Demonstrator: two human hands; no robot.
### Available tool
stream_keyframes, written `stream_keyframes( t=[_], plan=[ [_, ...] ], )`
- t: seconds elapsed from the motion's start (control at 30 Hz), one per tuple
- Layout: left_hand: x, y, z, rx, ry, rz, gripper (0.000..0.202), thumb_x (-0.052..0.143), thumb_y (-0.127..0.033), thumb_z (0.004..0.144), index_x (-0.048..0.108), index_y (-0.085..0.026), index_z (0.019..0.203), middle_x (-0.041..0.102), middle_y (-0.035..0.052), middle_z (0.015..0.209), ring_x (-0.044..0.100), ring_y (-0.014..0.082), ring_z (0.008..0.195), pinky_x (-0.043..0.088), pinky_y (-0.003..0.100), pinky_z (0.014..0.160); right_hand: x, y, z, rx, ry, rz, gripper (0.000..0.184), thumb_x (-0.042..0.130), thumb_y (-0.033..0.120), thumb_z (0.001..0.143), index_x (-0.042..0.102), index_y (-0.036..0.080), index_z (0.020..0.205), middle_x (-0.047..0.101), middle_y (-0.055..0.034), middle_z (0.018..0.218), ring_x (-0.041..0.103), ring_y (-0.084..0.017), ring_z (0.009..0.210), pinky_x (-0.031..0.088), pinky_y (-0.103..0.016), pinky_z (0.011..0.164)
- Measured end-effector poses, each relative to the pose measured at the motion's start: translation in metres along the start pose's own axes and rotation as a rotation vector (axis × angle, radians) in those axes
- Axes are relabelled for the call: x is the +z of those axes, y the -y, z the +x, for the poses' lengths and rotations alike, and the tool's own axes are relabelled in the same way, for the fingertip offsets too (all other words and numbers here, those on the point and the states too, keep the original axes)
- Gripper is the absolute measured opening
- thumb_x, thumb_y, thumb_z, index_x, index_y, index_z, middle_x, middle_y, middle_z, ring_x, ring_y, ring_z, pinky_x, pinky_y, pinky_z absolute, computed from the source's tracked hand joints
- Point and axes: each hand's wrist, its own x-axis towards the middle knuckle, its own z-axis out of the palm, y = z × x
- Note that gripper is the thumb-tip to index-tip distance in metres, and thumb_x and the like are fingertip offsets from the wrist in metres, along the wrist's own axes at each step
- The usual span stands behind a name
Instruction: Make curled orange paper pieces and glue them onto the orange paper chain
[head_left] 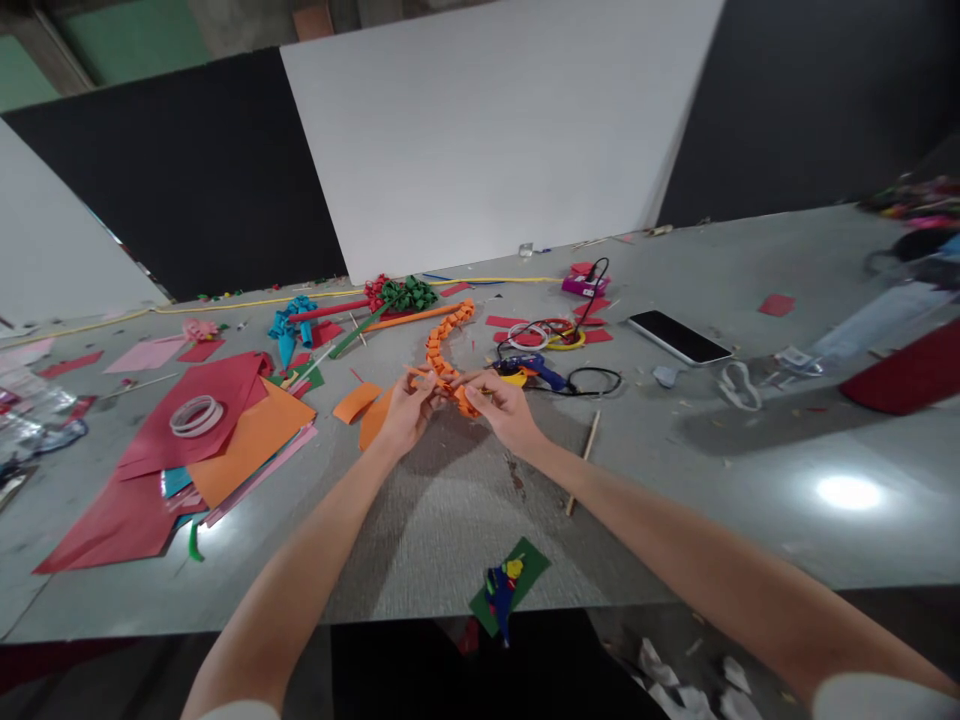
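Between my hands, a curling orange looped paper strip [436, 346] bends away across the table, its far end near the back. My left hand [409, 410] is closed, with thumb and fingertips pinching a thin orange part of the strip. My right hand [501, 405] pinches the near looped end from the other side. The fingers hide how the loops join. Left of my hands are loose orange paper pieces [355, 402]. Just beyond my right hand, a blue hot glue gun [541, 370] lies on its side.
A phone [679, 337] and a wooden stick [583, 462] lie to the right. Stacked red paper [150, 500] with a tape roll [196, 416] is at the left. Blue paper flower [294, 318] and green looped bundle [409, 293] lie behind. Green felt scrap [534, 566] sits near the front edge.
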Motion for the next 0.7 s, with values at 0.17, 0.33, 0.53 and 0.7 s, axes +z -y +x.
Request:
stream_keyframes(
  t=[0.17,0.33,0.53,0.7],
  plan=[
    [0.000,0.000,0.000,-0.021,-0.009,-0.005,0.038,0.086,-0.031,0.077,0.058,-0.018,0.100,0.071,0.0011,0.082,0.067,0.0095,0.068,0.054,0.022,0.068,0.000,0.003,-0.001,-0.022,0.012,-0.046,0.041,0.058,0.063,0.093,0.071,0.026,0.080,0.074,-0.0085,0.101,0.065,-0.027,0.107,0.044,-0.047,0.103],
    [-0.004,0.002,0.000,-0.008,0.025,0.001,0.044,0.088,-0.033,0.074,0.059,-0.018,0.102,0.073,0.0021,0.084,0.068,0.0108,0.070,0.054,0.023,0.069,0.001,-0.002,-0.003,-0.029,0.002,-0.056,0.036,0.058,0.056,0.095,0.071,0.024,0.083,0.073,-0.0063,0.093,0.065,-0.024,0.094,0.047,-0.040,0.092],
    [-0.005,0.003,0.001,0.028,0.062,0.032,0.050,0.091,-0.036,0.070,0.059,-0.017,0.102,0.075,0.0065,0.098,0.070,0.0125,0.077,0.053,0.024,0.070,0.003,-0.011,-0.003,0.067,-0.054,-0.065,0.040,0.056,0.058,0.095,0.068,0.020,0.087,0.067,-0.0032,0.082,0.061,-0.018,0.075,0.046,-0.030,0.071],
    [-0.004,0.006,0.001,0.047,0.089,0.016,0.053,0.093,-0.037,0.066,0.059,-0.018,0.102,0.075,0.0070,0.103,0.071,0.0143,0.083,0.053,0.025,0.072,0.004,-0.014,-0.002,0.090,-0.093,-0.081,0.037,0.055,0.056,0.096,0.067,0.021,0.094,0.070,-0.0042,0.087,0.062,-0.019,0.078,0.048,-0.030,0.070]
  ],
)
